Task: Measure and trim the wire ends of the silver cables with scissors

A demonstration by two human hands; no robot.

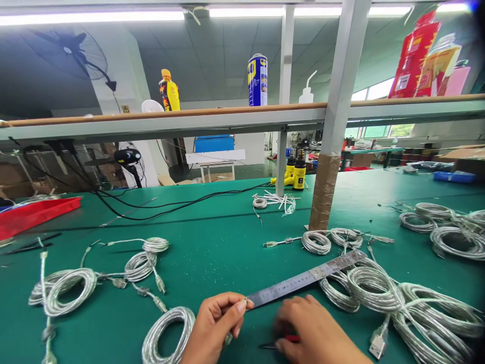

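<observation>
My left hand [217, 323] is closed in a pinch at the near end of a steel ruler [299, 280]. A clear-jacketed cable [228, 338] shows just below its fingers, and the pinched tip is too small to make out. Blurred by motion, my right hand [312, 328] is closed around a red-and-black tool [290, 337], whose dark tip points left; its kind is hidden by the fingers. One coiled clear cable [151, 336] lies beside my left hand. Right of my right hand is a heap of coiled USB cables [375, 288], with a USB plug [378, 343] near the front.
More coiled cables [71, 290] lie at the left of the green table [212, 227], and others [458, 242] at the far right. A taped post [322, 192] rises behind the ruler. Yellow heat guns [299, 174] stand further back. A shelf [227, 116] crosses overhead, and a red tray [41, 212] sits left.
</observation>
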